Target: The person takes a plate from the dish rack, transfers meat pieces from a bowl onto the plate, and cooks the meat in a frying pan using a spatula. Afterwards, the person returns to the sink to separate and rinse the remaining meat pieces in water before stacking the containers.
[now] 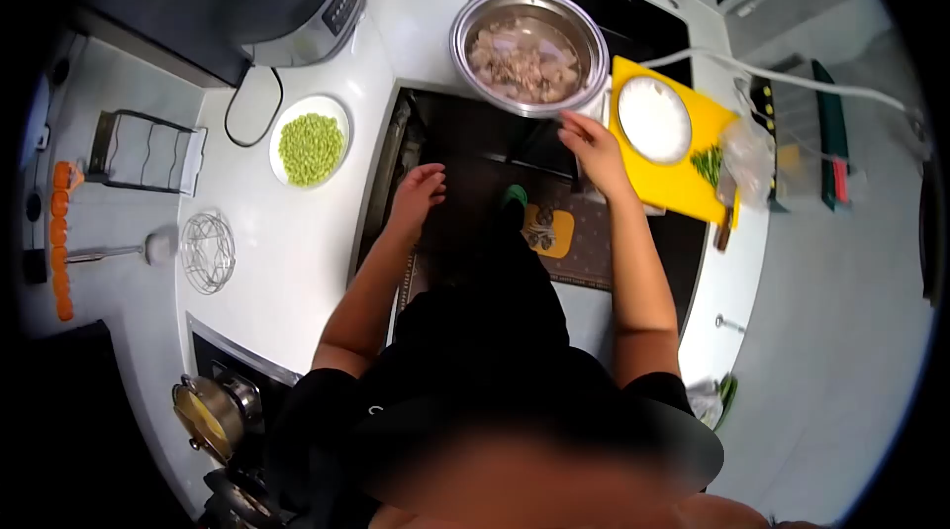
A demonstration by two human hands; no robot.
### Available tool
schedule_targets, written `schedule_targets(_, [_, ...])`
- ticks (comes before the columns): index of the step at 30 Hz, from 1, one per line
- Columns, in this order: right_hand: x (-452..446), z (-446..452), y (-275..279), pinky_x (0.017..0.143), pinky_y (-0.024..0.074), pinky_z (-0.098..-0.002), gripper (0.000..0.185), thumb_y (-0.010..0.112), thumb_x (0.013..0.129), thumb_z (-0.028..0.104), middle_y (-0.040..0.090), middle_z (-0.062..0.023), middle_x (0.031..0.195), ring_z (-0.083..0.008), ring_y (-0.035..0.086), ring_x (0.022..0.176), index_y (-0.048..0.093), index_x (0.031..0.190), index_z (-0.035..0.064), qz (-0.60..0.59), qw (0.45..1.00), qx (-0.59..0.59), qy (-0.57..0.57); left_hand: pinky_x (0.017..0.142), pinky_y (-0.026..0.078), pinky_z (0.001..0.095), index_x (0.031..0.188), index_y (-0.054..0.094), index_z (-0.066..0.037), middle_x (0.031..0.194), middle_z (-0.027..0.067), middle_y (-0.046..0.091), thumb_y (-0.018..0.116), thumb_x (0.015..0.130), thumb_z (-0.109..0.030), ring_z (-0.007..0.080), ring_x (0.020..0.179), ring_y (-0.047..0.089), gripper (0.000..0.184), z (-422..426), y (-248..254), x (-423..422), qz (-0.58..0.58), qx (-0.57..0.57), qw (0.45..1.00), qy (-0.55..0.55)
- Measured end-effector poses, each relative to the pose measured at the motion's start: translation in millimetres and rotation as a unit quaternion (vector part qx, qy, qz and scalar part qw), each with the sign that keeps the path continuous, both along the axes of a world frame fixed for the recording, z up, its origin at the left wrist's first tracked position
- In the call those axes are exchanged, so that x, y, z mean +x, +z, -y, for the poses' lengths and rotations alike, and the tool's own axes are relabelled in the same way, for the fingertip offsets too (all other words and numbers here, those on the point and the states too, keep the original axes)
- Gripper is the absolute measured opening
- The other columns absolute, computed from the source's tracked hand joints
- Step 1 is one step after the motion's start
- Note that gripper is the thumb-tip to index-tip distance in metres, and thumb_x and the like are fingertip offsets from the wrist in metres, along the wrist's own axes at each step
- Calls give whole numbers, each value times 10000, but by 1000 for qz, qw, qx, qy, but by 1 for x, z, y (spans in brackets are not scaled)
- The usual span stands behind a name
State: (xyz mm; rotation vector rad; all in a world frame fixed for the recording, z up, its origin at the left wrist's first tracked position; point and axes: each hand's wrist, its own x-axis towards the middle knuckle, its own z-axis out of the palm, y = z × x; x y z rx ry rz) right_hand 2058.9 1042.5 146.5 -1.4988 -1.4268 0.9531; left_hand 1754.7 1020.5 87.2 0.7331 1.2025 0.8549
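My left hand point(418, 200) hangs over the floor in front of the counter, fingers apart and slightly curled, with nothing in it. My right hand point(592, 149) is just below the near right rim of a large metal pot point(465, 69), fingers partly spread and holding nothing that I can see; whether a fingertip touches the rim is unclear. Pieces of meat point(524, 64) lie in cloudy liquid in the pot. Right of the pot, a yellow cutting board point(658, 183) bears a white plate point(653, 119), chopped greens point(707, 165) and a clear plastic bag point(749, 161).
A plate of green beans point(311, 148) and a wire rack point(208, 252) stand on the left counter point(287, 252). Behind them is a rice cooker point(297, 4). A knife handle point(723, 234) sticks out past the board. A pot point(208, 415) stands on the stove at lower left.
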Motion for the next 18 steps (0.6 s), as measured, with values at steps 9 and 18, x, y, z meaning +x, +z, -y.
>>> schedule_targets(9, [-16,-194,-41,935,229,-674,767,712,613,352,197,-86,1437,-367,242,1290,383,1306,348,523,779,41,343,822,442,335,1161,475,-38,1063,133,538,553,850,-237,258,919,562,377,-61,-26,199,-64,186,919,-341])
schedule_targets(18, [-11,-205,-49,894,411,-481,868,728,622,322,298,-202,1337,-384,377,1189,269,1358,300,451,865,-164,145,753,439,326,1204,315,11,1042,127,514,639,807,-196,215,880,525,553,-101,-79,357,-7,128,989,-67])
